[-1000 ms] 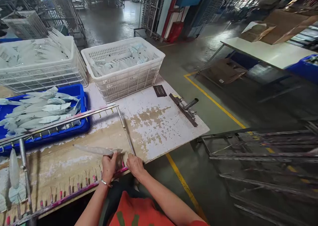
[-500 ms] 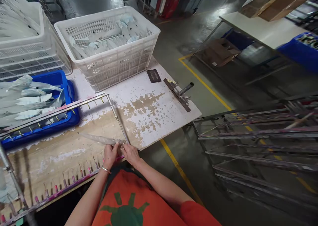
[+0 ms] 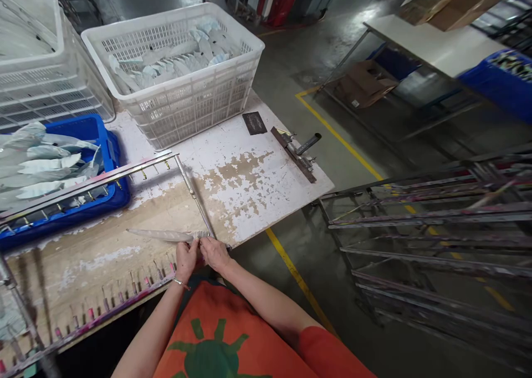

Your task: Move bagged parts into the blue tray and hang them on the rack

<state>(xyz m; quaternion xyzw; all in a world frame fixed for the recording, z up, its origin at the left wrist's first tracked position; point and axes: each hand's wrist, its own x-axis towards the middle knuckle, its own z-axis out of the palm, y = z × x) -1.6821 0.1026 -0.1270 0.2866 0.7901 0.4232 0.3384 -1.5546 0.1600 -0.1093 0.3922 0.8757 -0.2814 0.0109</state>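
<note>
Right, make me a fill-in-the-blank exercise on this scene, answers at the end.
1. The pale piece in the left hand has its pointed tip toward the picture's ____ edge.
2. The tub on the worktop is coloured ____.
3. The design on the orange shirt is ____.
4. The line painted on the floor is ____.

Missing words: left; blue; green; yellow.

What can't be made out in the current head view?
All in the head view:
What the right hand grips beside the long pale piece: its fingertips are hidden by the hand itself.
Left end of the blue tray: cut off by the left edge.
Marks on the dark square: too small.
Details of the rack: blurred.
</note>
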